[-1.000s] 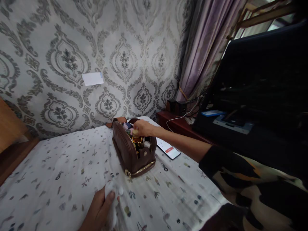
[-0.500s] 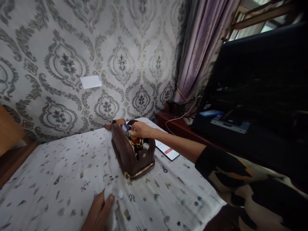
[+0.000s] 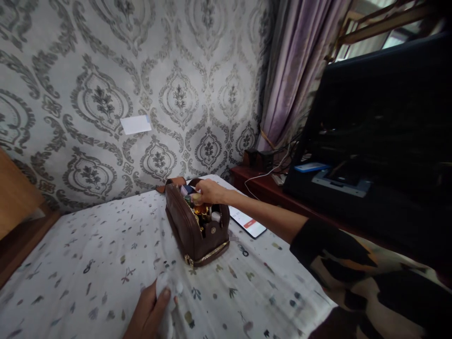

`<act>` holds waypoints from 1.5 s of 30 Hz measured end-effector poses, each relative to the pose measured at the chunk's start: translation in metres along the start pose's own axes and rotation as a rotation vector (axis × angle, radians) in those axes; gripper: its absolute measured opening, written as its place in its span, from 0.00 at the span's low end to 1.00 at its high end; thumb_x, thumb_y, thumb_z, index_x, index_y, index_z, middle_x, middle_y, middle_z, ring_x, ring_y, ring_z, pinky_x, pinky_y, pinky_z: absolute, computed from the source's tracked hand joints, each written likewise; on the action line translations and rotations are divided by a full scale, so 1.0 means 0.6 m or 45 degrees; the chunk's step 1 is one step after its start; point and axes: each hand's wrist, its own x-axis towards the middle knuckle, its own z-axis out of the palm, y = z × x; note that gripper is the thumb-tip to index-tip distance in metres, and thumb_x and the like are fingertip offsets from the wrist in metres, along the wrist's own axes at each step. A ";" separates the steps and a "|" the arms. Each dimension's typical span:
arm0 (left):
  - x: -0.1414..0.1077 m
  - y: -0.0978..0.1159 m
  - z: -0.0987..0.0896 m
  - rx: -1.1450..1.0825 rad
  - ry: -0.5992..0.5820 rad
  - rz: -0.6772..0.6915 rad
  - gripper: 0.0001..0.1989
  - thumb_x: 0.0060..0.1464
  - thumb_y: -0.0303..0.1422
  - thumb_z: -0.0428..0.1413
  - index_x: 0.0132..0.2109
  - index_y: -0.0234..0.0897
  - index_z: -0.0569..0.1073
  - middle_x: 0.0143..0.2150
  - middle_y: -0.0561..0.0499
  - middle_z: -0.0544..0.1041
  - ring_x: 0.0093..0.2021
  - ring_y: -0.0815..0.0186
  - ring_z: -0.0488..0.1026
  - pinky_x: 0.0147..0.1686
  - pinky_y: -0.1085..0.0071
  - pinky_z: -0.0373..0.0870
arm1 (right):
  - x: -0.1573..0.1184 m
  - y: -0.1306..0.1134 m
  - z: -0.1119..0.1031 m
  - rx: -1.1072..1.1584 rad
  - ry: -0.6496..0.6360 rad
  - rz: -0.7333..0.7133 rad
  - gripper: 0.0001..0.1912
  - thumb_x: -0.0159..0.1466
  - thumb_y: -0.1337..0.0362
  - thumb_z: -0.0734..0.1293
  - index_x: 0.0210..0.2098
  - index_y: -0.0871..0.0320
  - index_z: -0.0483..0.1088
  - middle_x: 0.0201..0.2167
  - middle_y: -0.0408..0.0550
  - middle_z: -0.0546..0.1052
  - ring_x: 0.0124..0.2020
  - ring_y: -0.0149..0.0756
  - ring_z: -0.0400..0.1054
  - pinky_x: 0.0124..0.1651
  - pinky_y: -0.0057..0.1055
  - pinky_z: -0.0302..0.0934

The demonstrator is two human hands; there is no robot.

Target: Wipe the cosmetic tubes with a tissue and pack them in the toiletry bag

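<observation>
The right hand (image 3: 211,191) had its fingers closed on the gold-coloured cap of an amber bottle (image 3: 200,208), in the open top of a brown zipped bag (image 3: 181,221). The bag stood upright on the cloth-covered surface (image 3: 120,282), ahead of the person. At the near side, the left hand (image 3: 143,313) gripped a crumpled white wad (image 3: 164,282), perhaps tissue or soft cloth.

The likeliest trouble lay in the crowding: the bottle sat close to a green-topped container (image 3: 188,199) and a white one (image 3: 216,216), so a sideways pull could have knocked them or caught the bag's rim. The grip looked to be high on the bottle; a smooth or loose cap could have slipped or come off and let the body drop. With the left hand away from the bag, nothing visible steadied it, and a snag could have dragged or tipped it, rucking the loose cloth. The phone (image 3: 254,228) lay face up just right of the bag, where a dropped bottle could have struck it.

No brand could be read on the bag or its contents. The phone's lit screen showed a red button and faint characters too small to make out. The white card (image 3: 136,124) on the far wall bore no legible writing.
</observation>
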 end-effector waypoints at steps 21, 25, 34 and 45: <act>0.029 0.061 -0.033 -0.191 -0.006 0.049 0.23 0.61 0.53 0.52 0.49 0.37 0.71 0.31 0.53 0.73 0.29 0.66 0.71 0.31 0.73 0.69 | -0.196 0.042 0.144 1.206 0.831 0.247 0.15 0.60 0.51 0.68 0.35 0.57 0.77 0.31 0.50 0.81 0.29 0.39 0.73 0.32 0.35 0.69; 0.039 0.073 -0.054 -0.158 0.164 -0.024 0.29 0.59 0.60 0.48 0.36 0.37 0.72 0.23 0.55 0.70 0.24 0.67 0.68 0.26 0.72 0.66 | -0.203 0.039 0.158 1.361 0.852 0.292 0.16 0.59 0.50 0.70 0.35 0.57 0.77 0.31 0.50 0.80 0.30 0.39 0.74 0.30 0.34 0.68; 0.069 0.070 -0.123 0.827 0.102 0.363 0.23 0.63 0.49 0.46 0.49 0.38 0.75 0.50 0.42 0.79 0.52 0.51 0.74 0.48 0.60 0.69 | -0.193 0.051 0.170 1.616 1.016 0.448 0.17 0.57 0.50 0.72 0.34 0.58 0.75 0.31 0.48 0.77 0.31 0.37 0.71 0.27 0.29 0.62; 0.119 0.121 -0.112 0.990 -0.101 0.469 0.22 0.65 0.45 0.44 0.55 0.39 0.73 0.53 0.41 0.78 0.51 0.51 0.76 0.50 0.59 0.71 | -0.136 0.084 0.194 1.852 0.948 0.481 0.23 0.57 0.42 0.70 0.35 0.56 0.77 0.38 0.49 0.81 0.43 0.44 0.73 0.42 0.36 0.66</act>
